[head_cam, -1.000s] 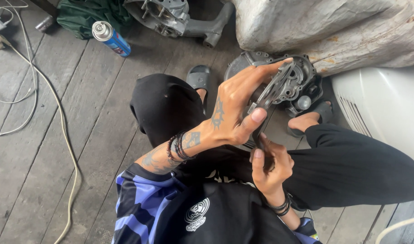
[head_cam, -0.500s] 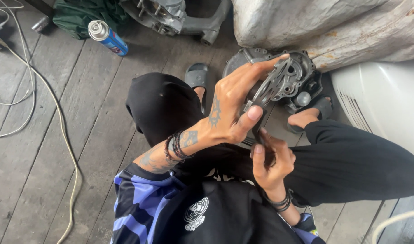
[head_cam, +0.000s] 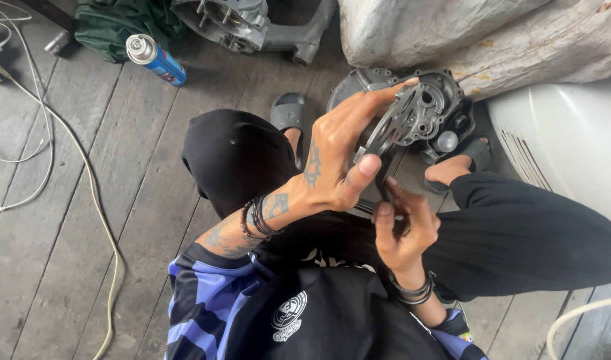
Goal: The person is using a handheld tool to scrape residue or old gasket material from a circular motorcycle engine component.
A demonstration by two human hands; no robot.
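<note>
The left hand (head_cam: 342, 153) is closed around a flat grey metal engine plate (head_cam: 402, 123), thumb pressed against the plate's lower edge and the fingers stretched over its top rim, so the plate stands tilted on edge above the person's lap. Just below it, at about five o'clock from the left hand, the right hand (head_cam: 402, 227) is curled shut on a thin dark tool (head_cam: 384, 179) whose tip meets the bottom edge of the plate; what kind of tool it is cannot be told, since the fingers hide most of it. Both wrists carry dark bead bracelets. Behind the plate, at one o'clock from the hands, a larger grey engine casing (head_cam: 445, 100) lies on the wooden plank floor (head_cam: 85, 233), partly hidden by the plate. The person squats in black trousers, one grey sandal (head_cam: 287, 112) showing at eleven o'clock and a foot in another sandal at three o'clock. Farther out, a white curved body panel (head_cam: 559, 140) fills the three o'clock side, and a pale weathered log (head_cam: 452, 33) lies at twelve o'clock. At ten o'clock, well apart from the hands, a blue spray can (head_cam: 155, 60) lies on its side near a green cloth (head_cam: 119, 27) and another grey engine part (head_cam: 245, 23). White cables (head_cam: 65, 147) trail over the planks at nine o'clock.
</note>
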